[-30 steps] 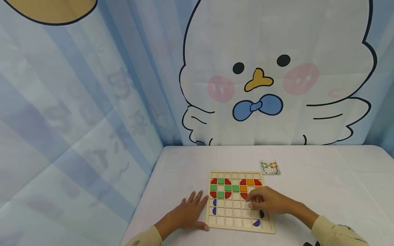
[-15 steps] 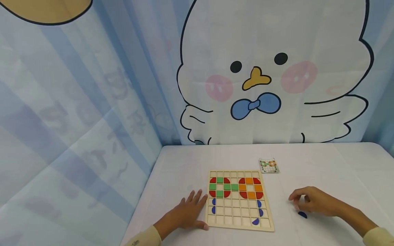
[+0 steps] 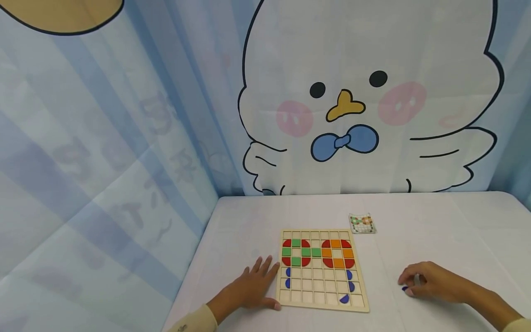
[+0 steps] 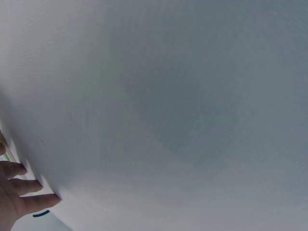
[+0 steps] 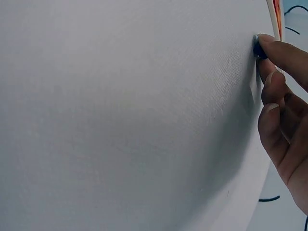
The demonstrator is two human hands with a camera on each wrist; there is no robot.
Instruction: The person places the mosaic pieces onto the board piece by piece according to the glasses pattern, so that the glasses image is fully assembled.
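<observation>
My left hand (image 3: 255, 286) lies with fingers spread on the white table, its fingertips and thumb at the left edge of a wooden grid board (image 3: 309, 286). To the right of the board, my right hand (image 3: 435, 282) pinches a blue half-circle piece (image 5: 260, 50) between thumb and fingertip, low over the tabletop. Red quarter-circles and green squares (image 3: 316, 252) form one ring on the board, linked to a second ring of red pieces and orange squares (image 3: 339, 263). Below them, blue half-circles (image 3: 344, 299) sit in cells at the left and right sides.
A small pattern card (image 3: 362, 224) with a printed coloured grid lies behind the board's far right corner. The white tablecloth (image 3: 456, 230) extends around the board. A curtain (image 3: 340, 55) printed with a cartoon bird stands behind the table, and another hangs on the left.
My right hand has left the board's right side and moved right across the table. The blue half-circle lying there is now between its fingertips. My left hand has stayed in place.
</observation>
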